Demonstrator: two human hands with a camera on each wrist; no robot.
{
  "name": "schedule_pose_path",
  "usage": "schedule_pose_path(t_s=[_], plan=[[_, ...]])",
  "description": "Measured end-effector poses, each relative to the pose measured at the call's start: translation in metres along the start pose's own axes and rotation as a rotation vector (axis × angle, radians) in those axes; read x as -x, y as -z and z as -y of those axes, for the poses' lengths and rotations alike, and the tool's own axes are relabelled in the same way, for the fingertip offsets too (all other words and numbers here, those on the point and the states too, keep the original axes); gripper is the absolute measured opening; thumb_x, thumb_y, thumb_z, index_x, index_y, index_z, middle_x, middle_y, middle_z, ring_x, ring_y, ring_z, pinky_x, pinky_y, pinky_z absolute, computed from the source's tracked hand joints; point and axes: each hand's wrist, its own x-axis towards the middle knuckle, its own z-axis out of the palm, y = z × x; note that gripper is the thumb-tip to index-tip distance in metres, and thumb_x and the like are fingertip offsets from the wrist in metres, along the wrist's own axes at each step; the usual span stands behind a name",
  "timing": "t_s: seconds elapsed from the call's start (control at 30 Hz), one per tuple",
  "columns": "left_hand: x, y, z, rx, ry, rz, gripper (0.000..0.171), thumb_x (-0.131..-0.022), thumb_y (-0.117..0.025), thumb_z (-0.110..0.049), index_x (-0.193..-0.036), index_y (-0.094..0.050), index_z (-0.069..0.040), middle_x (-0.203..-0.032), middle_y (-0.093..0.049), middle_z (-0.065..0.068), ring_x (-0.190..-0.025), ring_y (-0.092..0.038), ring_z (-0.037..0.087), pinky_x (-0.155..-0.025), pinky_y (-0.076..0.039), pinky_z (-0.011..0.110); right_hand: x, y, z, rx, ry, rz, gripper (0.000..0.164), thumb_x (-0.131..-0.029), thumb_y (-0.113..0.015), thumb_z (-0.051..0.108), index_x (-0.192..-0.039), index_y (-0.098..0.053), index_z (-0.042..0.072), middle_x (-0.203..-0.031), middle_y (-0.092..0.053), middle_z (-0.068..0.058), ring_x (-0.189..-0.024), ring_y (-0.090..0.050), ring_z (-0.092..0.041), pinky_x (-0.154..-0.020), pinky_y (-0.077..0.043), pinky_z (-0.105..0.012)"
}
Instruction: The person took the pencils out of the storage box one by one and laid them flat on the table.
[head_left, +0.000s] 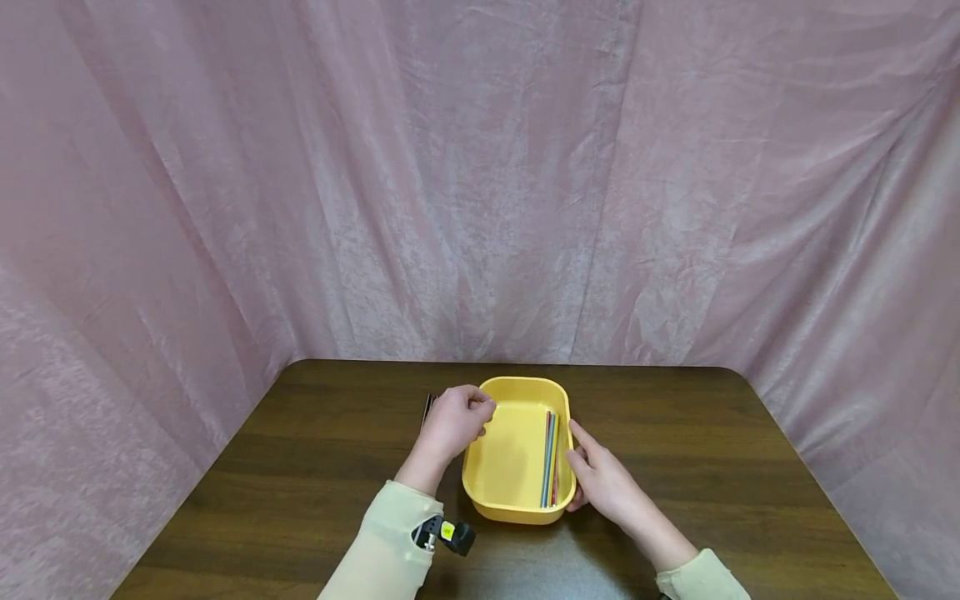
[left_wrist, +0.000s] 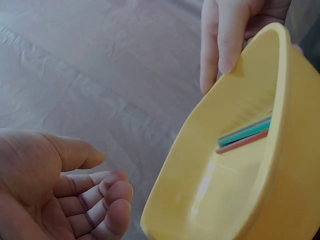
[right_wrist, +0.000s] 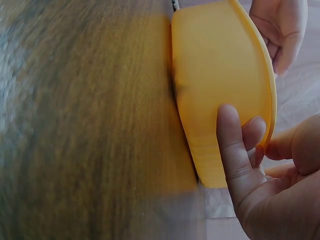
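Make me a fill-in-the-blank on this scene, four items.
1. The plastic bin is ____ in colour.
2. The coloured sticks lie ____ (inside/beside) it.
3. In the head view, the right hand touches its ____ (left/right) side.
4. The left hand holds ____ (a stick/nothing).

Missing words: yellow; inside; right; nothing.

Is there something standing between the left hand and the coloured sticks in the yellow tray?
Nothing visible, seen from above. The left hand is at the left rim of the yellow tray, and only bare tray floor shows between it and the coloured sticks along the right side.
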Motion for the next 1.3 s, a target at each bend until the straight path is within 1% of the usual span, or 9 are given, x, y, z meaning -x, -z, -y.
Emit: schedule_pose_path(t_s=[0.27,0.47,0.7,0.77,0.93,1.13,1.3], plan=[[0.0,-0.014,-0.005,0.011,-0.017,0.038,0.016,-0.103,-0.069,-0.015,-0.109,-0.077,-0.003,-0.088,-0.074,0.005,-0.07,-0.069,0.015,-0.065,-0.057,0.031,0.0,0.001,0.0,0.003,-0.003,-0.008,0.06,-0.116,-0.049,0.008,-0.171,-0.027,-0.003,-0.094,-0.058,-0.017,-0.056,-0.061,-0.027,-0.056,-0.062,-0.049],[0.001,-0.027,-0.008,-0.034,-0.035,0.07,0.014,-0.103,-0.068,-0.015,-0.105,-0.078,-0.005,-0.086,-0.075,0.006,-0.068,-0.068,0.013,-0.065,-0.055,0.03,0.001,0.002,0.0,-0.001,-0.009,0.004,0.061,-0.116,-0.048,0.007,-0.172,-0.026,-0.003,-0.096,-0.059,-0.018,-0.056,-0.063,-0.028,-0.056,-0.063,-0.048],[0.001,-0.041,-0.01,-0.056,-0.034,0.074,0.013,-0.102,-0.069,-0.015,-0.104,-0.077,-0.005,-0.084,-0.072,-0.001,-0.068,-0.068,0.013,-0.067,-0.055,0.032,0.001,0.001,-0.002,0.003,-0.012,-0.001,0.061,-0.116,-0.05,0.008,-0.171,-0.027,-0.004,-0.096,-0.059,-0.018,-0.055,-0.063,-0.028,-0.056,-0.062,-0.05],[0.0,-0.044,-0.011,-0.063,-0.033,0.077,0.013,-0.102,-0.07,-0.015,-0.104,-0.077,-0.005,-0.083,-0.072,-0.001,-0.067,-0.068,0.012,-0.068,-0.055,0.033,0.002,0.002,-0.002,0.002,-0.02,0.003,0.061,-0.116,-0.05,0.008,-0.171,-0.027,-0.003,-0.096,-0.059,-0.018,-0.056,-0.063,-0.028,-0.057,-0.063,-0.049],[0.0,-0.051,-0.009,-0.077,-0.031,0.086,0.012,-0.102,-0.071,-0.016,-0.103,-0.077,-0.005,-0.08,-0.072,-0.001,-0.066,-0.068,0.012,-0.068,-0.054,0.033,0.003,0.002,0.0,0.0,-0.033,0.012,0.061,-0.116,-0.05,0.008,-0.172,-0.026,-0.001,-0.097,-0.059,-0.018,-0.057,-0.064,-0.027,-0.058,-0.063,-0.048],[-0.001,-0.056,-0.005,-0.083,-0.01,0.099,0.011,-0.101,-0.072,-0.015,-0.102,-0.078,-0.006,-0.084,-0.072,0.0,-0.067,-0.069,0.012,-0.07,-0.054,0.032,0.002,0.001,-0.001,-0.001,-0.013,0.008,0.061,-0.116,-0.049,0.008,-0.172,-0.026,-0.003,-0.097,-0.06,-0.017,-0.056,-0.063,-0.028,-0.056,-0.063,-0.048],[-0.001,-0.061,0.001,-0.081,0.016,0.108,0.012,-0.102,-0.073,-0.016,-0.1,-0.079,-0.006,-0.082,-0.071,0.0,-0.067,-0.068,0.013,-0.07,-0.054,0.033,0.002,0.0,-0.001,0.002,-0.007,0.006,0.061,-0.116,-0.05,0.008,-0.171,-0.027,-0.003,-0.096,-0.06,-0.017,-0.055,-0.063,-0.028,-0.055,-0.062,-0.048]])
